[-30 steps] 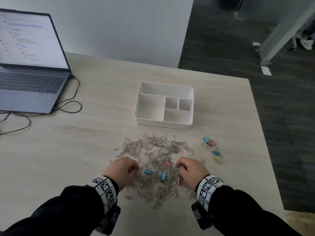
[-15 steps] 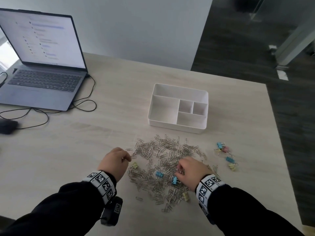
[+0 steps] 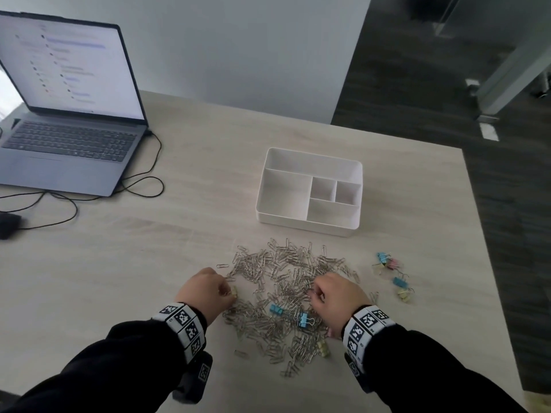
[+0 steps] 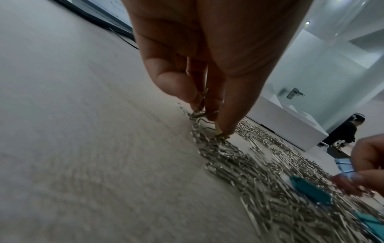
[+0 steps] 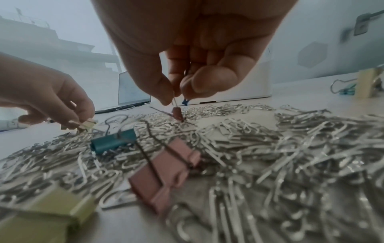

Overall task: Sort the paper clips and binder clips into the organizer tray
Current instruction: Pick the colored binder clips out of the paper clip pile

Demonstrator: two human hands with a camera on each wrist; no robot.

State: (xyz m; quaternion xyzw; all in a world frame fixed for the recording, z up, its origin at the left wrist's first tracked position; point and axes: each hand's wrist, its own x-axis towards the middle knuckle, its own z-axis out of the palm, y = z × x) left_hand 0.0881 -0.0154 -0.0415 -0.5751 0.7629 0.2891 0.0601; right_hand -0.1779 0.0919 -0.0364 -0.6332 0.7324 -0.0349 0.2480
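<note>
A loose pile of silver paper clips (image 3: 283, 281) lies on the table in front of the empty white organizer tray (image 3: 310, 225). Blue binder clips (image 3: 275, 309) and a yellow one (image 3: 323, 350) are mixed into the pile. At the pile's left edge my left hand (image 3: 229, 291) pinches a pale yellow binder clip (image 5: 87, 125), its fingertips (image 4: 226, 129) down on the table. My right hand (image 5: 174, 97) pinches the wire handle of a small pink binder clip (image 5: 177, 113), which hangs just over the pile. A bigger pink binder clip (image 5: 166, 172) lies near the right wrist.
A small group of blue, pink and yellow binder clips (image 3: 392, 274) lies right of the pile. An open laptop (image 3: 71, 114) with black cables (image 3: 143, 186) stands at the back left. The table's right edge (image 3: 489, 263) drops to a dark floor.
My left hand shifted to the pile's left edge and closed its fingers on the yellow binder clip. My right hand stayed in the pile and now holds a pink clip by its handle.
</note>
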